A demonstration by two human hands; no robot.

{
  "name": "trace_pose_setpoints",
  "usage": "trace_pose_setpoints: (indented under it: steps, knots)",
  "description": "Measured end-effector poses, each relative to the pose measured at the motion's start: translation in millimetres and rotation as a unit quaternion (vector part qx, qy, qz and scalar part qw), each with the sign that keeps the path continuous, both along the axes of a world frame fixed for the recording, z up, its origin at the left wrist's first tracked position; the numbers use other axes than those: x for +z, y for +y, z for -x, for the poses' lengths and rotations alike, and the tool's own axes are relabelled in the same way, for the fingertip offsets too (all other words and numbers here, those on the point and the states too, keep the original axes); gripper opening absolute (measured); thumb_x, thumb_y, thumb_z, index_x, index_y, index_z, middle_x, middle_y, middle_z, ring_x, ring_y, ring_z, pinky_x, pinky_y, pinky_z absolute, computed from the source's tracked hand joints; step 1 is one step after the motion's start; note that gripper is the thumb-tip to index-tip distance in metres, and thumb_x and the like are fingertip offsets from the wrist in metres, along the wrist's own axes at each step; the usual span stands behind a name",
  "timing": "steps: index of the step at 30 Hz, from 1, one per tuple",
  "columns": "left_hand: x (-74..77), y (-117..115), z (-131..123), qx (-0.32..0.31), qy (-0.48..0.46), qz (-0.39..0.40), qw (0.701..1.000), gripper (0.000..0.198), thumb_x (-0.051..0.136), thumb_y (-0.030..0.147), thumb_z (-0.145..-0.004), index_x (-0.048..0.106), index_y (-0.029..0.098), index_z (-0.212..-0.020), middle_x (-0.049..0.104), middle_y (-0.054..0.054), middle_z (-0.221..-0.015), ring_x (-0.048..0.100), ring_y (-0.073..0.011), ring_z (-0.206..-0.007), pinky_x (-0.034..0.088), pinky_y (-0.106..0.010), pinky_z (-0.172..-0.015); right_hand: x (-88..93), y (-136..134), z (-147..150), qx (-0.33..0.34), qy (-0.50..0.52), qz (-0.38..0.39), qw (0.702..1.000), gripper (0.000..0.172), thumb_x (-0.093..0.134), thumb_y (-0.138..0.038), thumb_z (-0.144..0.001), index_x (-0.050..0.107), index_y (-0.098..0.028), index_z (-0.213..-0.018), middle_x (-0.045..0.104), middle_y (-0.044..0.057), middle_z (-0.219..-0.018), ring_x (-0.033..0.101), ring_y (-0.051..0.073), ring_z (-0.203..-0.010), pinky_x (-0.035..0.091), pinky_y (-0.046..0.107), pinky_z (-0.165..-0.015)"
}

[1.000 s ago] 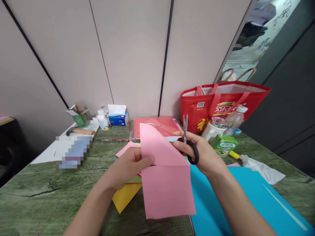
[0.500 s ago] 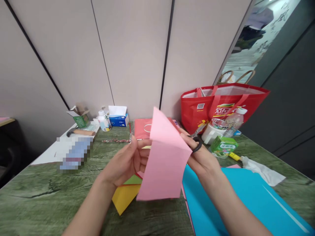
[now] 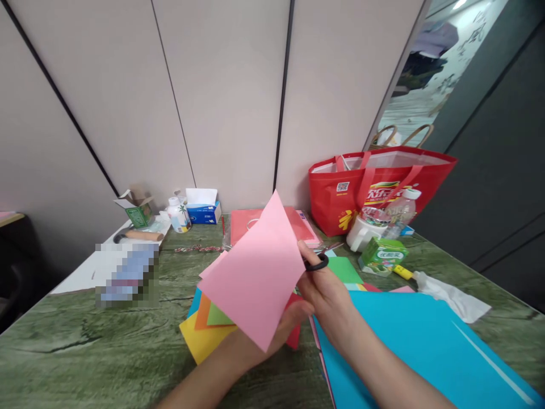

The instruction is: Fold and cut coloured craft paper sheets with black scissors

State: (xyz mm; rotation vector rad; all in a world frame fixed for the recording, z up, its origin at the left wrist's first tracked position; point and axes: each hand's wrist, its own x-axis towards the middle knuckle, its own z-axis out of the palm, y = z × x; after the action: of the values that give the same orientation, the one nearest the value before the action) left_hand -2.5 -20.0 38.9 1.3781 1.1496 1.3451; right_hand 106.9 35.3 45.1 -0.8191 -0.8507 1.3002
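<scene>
A square-cut sheet of pink paper (image 3: 259,267) is held up, tilted, in front of me. My right hand (image 3: 327,295) pinches its right edge. The same hand also keeps a pair of scissors (image 3: 319,262), whose black handle loop sits at the fingers. My left hand (image 3: 281,335) is behind and below the sheet's lower corner; its thumb side shows, while the other fingers are hidden. Under the sheet on the table lie yellow paper (image 3: 200,339), orange paper (image 3: 201,318) and green paper (image 3: 219,317). Red paper (image 3: 293,336) shows beside my left hand.
Large blue sheets (image 3: 409,341) cover the table's right side. Behind them stand a green box (image 3: 383,255), a white mug (image 3: 361,233), a clear bottle (image 3: 402,213) and a red bag (image 3: 332,199). At left lie a hammer (image 3: 142,235), a tissue box (image 3: 204,213) and a white bottle (image 3: 179,216).
The pink sheet has turned, with a corner now pointing down. My left hand has moved from its left side to beneath it on the right. My right hand has shifted slightly left.
</scene>
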Motion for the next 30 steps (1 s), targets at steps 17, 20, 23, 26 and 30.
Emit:
trace_pose_setpoints:
  steps: [17,20,23,26,30]
  knots:
    - [46.4,37.5,33.2,0.062,-0.391,0.0,0.918,0.027,0.067,0.012,-0.071,0.062,0.017,-0.098,0.069,-0.004,-0.101,0.063,-0.0236,-0.099,0.054,-0.043,-0.084,8.8,-34.6,8.0,0.343,-0.151,-0.042,0.926,0.041,0.08,-0.031,-0.058,0.058,-0.016,-0.089,0.059,-0.002,-0.066,0.049,0.007,-0.055,0.038,0.019,-0.051]
    - [48.5,35.3,31.2,0.05,-0.387,-0.006,0.921,0.035,0.065,0.013,-0.074,0.059,0.019,-0.108,0.067,-0.006,-0.109,0.06,-0.0258,-0.104,0.053,-0.046,-0.086,8.1,-37.9,10.1,0.364,-0.155,-0.029,0.918,0.043,0.08,-0.033,-0.057,0.056,-0.015,-0.089,0.056,-0.003,-0.065,0.047,0.007,-0.055,0.035,0.018,-0.049]
    - [49.1,34.1,28.5,0.041,-0.378,-0.007,0.925,0.038,0.063,0.017,-0.077,0.056,0.02,-0.114,0.067,-0.008,-0.11,0.061,-0.0259,-0.103,0.052,-0.046,-0.086,7.3,-37.8,9.9,0.367,-0.159,-0.025,0.916,0.043,0.078,-0.036,-0.06,0.056,-0.016,-0.091,0.054,-0.004,-0.064,0.044,0.006,-0.053,0.032,0.018,-0.046]
    - [47.2,32.9,25.5,0.04,-0.37,-0.016,0.928,0.041,0.062,0.019,-0.078,0.054,0.022,-0.118,0.067,-0.008,-0.11,0.062,-0.0248,-0.101,0.052,-0.045,-0.086,7.2,-36.7,9.5,0.366,-0.166,-0.034,0.915,0.043,0.076,-0.039,-0.062,0.056,-0.016,-0.092,0.051,-0.005,-0.061,0.041,0.006,-0.05,0.03,0.018,-0.045]
    - [44.0,29.0,20.8,0.037,-0.352,0.021,0.935,0.039,0.062,0.021,-0.078,0.055,0.02,-0.116,0.07,-0.007,-0.102,0.065,-0.0243,-0.096,0.05,-0.045,-0.088,8.6,-35.7,8.9,0.358,-0.17,-0.054,0.916,0.043,0.074,-0.042,-0.064,0.056,-0.015,-0.093,0.049,-0.005,-0.061,0.039,0.006,-0.052,0.03,0.019,-0.047]
